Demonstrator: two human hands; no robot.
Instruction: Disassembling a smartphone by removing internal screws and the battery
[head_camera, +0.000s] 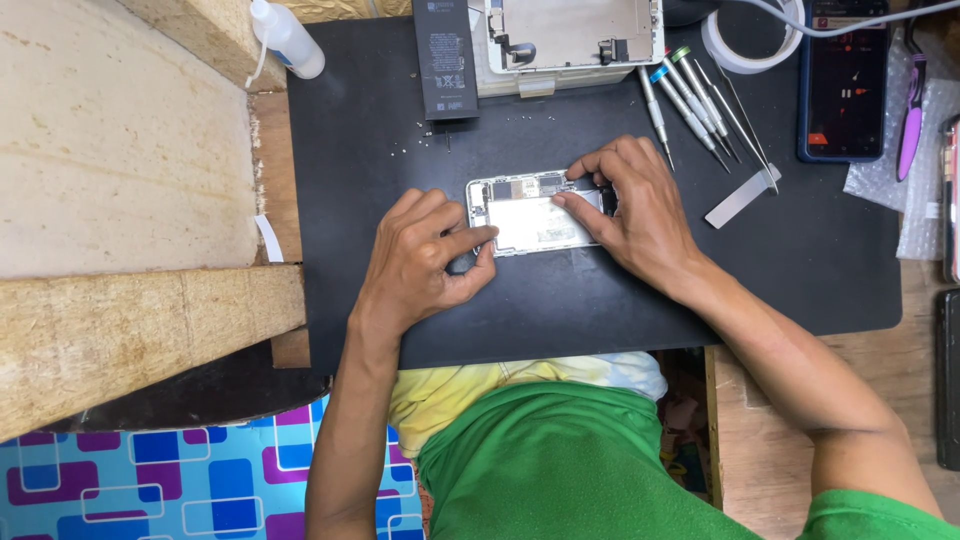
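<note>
The opened phone chassis (535, 212) lies at mat (400, 150) centre. Left hand (420, 262), at 8 o'clock, pinches its lower-left edge. Right hand (640, 205), at 3 o'clock, fingers curled, presses the top. Judged light, rigid, fragile inside: grip by the frame edges.

I logged: opened phone (530, 212), bright metal frame, glossy inner plate; work mat (600, 300), matt black, smooth; screwdrivers (690, 100), polished metal shafts; surface (760, 440), bare wood, rough; squeeze bottle (285, 38), translucent plastic; tape roll (750, 45), white, matt.
</note>
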